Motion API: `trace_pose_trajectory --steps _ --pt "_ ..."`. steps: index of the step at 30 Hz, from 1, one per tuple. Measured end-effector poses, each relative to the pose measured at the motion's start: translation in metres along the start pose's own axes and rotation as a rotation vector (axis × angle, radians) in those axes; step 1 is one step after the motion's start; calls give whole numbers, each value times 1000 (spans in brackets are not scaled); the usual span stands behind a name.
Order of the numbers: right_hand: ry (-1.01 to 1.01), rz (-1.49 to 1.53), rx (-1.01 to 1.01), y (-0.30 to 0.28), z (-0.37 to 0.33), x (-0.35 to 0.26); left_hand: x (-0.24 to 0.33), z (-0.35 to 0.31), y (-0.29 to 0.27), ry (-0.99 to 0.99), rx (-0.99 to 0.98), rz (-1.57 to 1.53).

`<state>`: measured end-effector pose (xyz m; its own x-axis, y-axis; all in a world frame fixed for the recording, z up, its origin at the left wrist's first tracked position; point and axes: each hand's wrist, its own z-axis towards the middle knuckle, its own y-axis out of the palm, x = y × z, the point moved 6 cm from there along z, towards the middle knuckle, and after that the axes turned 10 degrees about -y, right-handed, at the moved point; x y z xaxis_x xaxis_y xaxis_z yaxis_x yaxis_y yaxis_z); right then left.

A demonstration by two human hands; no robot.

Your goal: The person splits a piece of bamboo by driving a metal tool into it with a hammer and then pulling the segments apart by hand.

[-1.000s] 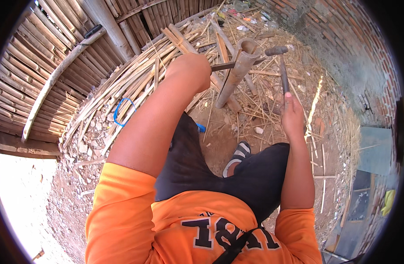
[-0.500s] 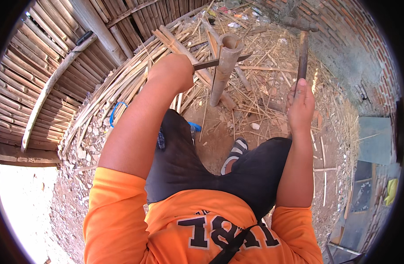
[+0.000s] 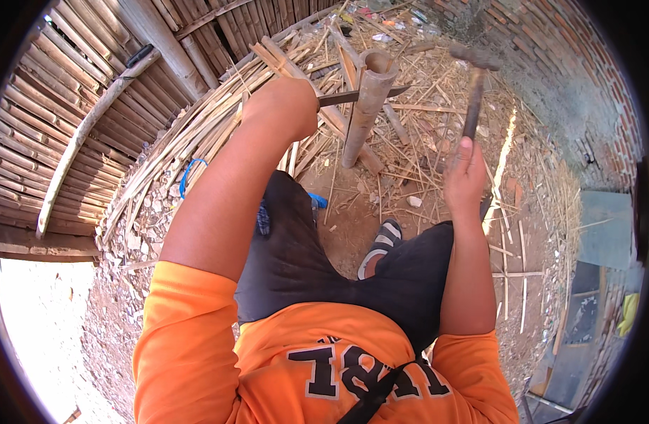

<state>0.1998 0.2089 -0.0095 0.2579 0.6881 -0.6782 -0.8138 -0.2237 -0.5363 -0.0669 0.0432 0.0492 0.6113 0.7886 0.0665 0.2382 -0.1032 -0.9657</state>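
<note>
Head view: my left hand (image 3: 282, 109), 11 o'clock, is a closed fist on the knife (image 3: 338, 98); its handle is mostly hidden. The blade sits in the tube (image 3: 369, 113) at 1 o'clock, its tip showing past the tube's 3 o'clock side. My right hand (image 3: 466, 173), between 2 and 3 o'clock, is wrapped round the hammer (image 3: 474, 106), its head well apart from the knife.

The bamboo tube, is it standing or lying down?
Standing: the bamboo tube has its open end on top and its other end down toward the ground.
</note>
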Motion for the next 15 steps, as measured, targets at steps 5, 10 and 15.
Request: trace_pose_trajectory --steps 5,10,15 --pt "144 86 -80 8 1 35 -7 8 -1 -1 35 24" --pt "163 327 93 -16 14 -6 -16 3 1 -36 15 30" --pt "67 -158 -122 23 -8 15 -12 -1 -4 -52 14 -14"
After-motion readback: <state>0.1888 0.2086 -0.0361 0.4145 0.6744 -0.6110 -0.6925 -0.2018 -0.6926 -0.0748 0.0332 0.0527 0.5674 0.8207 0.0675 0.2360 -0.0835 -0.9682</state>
